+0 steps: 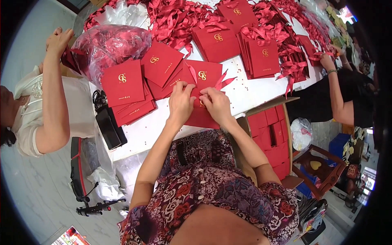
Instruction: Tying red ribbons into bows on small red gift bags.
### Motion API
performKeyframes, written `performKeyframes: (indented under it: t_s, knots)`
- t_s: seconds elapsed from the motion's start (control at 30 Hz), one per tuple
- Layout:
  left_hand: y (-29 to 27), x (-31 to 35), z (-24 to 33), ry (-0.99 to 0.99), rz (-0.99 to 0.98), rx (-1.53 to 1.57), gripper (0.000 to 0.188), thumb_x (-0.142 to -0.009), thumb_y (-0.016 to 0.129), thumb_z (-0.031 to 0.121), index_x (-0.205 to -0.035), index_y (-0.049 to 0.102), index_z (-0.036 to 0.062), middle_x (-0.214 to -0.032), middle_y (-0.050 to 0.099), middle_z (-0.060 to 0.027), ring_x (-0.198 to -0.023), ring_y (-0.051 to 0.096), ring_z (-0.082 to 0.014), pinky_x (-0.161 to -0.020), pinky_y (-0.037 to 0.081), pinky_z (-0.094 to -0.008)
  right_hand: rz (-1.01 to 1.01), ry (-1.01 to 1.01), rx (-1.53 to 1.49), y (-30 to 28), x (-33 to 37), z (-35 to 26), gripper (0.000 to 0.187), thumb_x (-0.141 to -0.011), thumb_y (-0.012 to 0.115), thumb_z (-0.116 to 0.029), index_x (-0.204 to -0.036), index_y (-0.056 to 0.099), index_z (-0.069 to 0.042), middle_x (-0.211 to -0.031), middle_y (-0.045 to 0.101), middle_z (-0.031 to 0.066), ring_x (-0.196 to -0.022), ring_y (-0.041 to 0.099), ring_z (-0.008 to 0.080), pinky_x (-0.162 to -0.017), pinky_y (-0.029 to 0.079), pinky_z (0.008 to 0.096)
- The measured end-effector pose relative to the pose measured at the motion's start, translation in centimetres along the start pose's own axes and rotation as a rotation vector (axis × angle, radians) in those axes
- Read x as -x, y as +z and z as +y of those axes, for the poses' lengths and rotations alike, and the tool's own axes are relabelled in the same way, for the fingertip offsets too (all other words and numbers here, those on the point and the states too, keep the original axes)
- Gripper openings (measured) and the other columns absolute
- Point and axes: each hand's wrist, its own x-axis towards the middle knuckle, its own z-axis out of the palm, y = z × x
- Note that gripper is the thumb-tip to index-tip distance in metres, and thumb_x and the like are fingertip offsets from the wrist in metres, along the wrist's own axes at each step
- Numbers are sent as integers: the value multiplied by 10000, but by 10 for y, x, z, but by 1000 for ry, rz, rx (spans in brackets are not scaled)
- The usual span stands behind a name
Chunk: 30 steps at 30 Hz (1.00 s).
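Observation:
At the near edge of the table, a small red paper bag [199, 119] with a gold emblem lies between my hands. The fingers of my left hand [182, 103] are curled and pinched at its upper left edge. My right hand [216, 105] pinches the upper right edge, its fingertips hiding part of the emblem. Just beyond lies another red bag [210, 69], with a red ribbon [223, 81] loose at its right. Left of my hands, overlapping red bags [122, 83] are stacked. Whether my fingertips also hold ribbon is hidden.
Bag stacks [261, 61] and heaped red ribbons [171, 20] cover the far table. A clear plastic sack [112, 47] and a black phone-like device [110, 128] are at left. A carton [267, 130] of red bags stands right. Co-workers' arms [55, 98] [337, 92] flank the table.

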Motion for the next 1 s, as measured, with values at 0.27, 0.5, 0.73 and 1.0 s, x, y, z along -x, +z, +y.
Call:
performKeyframes:
  t_s: [0.27,0.5,0.73,1.0]
  knots:
    - [6,-2,-9,171,26,-29,249,-804,647,5,-1050,645,41,-979,595,-132,-882,606,-339,-746,515,-439,70,43,-70,13,-3,3,111,-828,718,-84,-857,625,-30,-755,676,112,-688,678,268,-609,518,371]
    - [5,-12,-12,137,-1,78,143,-812,620,-12,-946,602,32,-903,617,-152,-843,614,-371,-708,502,-456,56,40,-80,12,-3,0,131,-816,729,-93,-833,614,-34,-731,685,104,-669,689,244,-598,527,350]
    - [3,-12,-2,62,-71,111,74,-837,567,-8,-908,575,9,-829,645,-191,-816,626,-399,-712,491,-490,97,126,-250,20,1,3,115,-827,714,-70,-822,608,-26,-690,672,83,-620,671,169,-571,516,291]
    - [-5,-18,-5,-198,-153,368,95,-881,599,41,-936,656,-11,-830,698,-140,-724,668,-270,-655,510,-372,24,181,-418,14,-6,5,123,-821,719,-25,-807,599,-8,-692,666,48,-612,627,88,-570,499,239]
